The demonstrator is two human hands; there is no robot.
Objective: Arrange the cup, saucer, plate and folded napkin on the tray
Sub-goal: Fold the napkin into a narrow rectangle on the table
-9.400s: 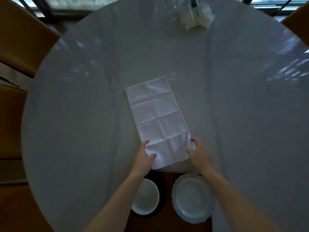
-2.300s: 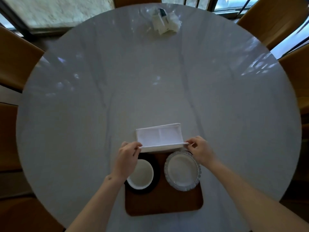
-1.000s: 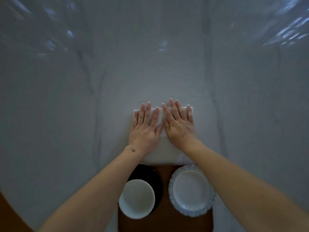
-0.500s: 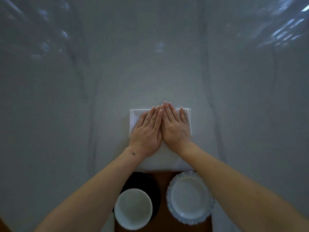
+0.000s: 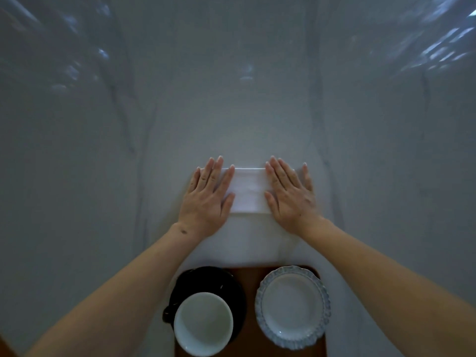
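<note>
Marble table [image 5: 103, 176] bears white, crisply folded rectangular napkin [image 5: 248, 191].

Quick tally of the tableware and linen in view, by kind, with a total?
Cup: 1
Saucer: 1
Plate: 1
Napkin: 1
Tray: 1
Total: 5

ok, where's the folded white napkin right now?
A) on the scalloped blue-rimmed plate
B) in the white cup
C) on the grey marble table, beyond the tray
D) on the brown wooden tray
C: the folded white napkin lies on the grey marble table under the flat left hand and right hand, beyond the brown wooden tray.
</note>
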